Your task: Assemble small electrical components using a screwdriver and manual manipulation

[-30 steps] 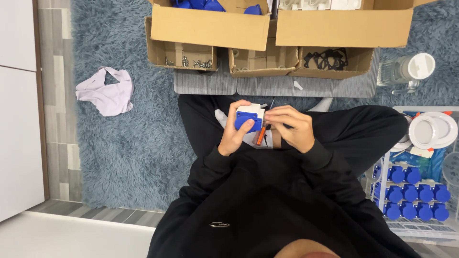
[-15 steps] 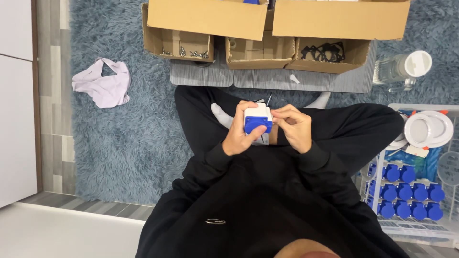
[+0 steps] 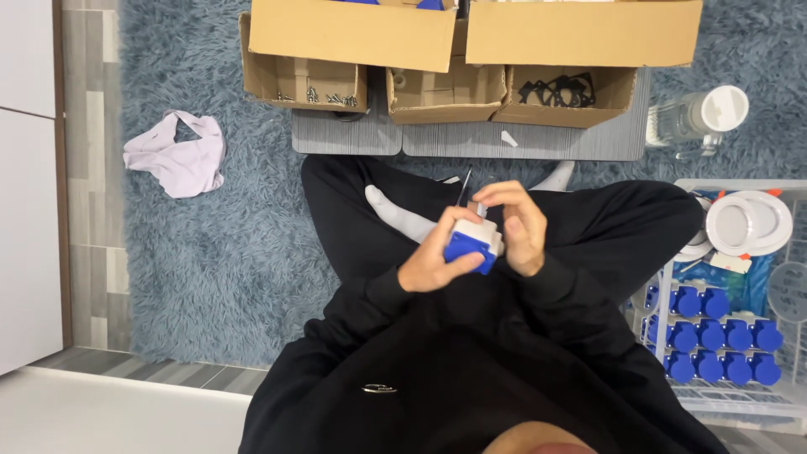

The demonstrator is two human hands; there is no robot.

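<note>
Person's sitting cross-legged, black sleeves pulled in close over the lap. Left hand [image 3: 433, 265] is cupped palm-up with fingers curled around what it holds. Right hand [image 3: 521, 227] sits just beside it, fingers bent and pinched together at the top, thumb tucked in.

Even, bright indoor light, soft shadows.
We see a sharp frame, no glare; slight blur only on our hands [image 3: 475, 244].

A home floor used as a makeshift assembly spot: a shaggy blue-grey rug [image 3: 210, 277] on wood-look flooring [image 3: 84, 168], open cardboard boxes [image 3: 353, 50] of small parts, and a wire basket [image 3: 723, 395] of blue plastic pieces [image 3: 714, 336].
</note>
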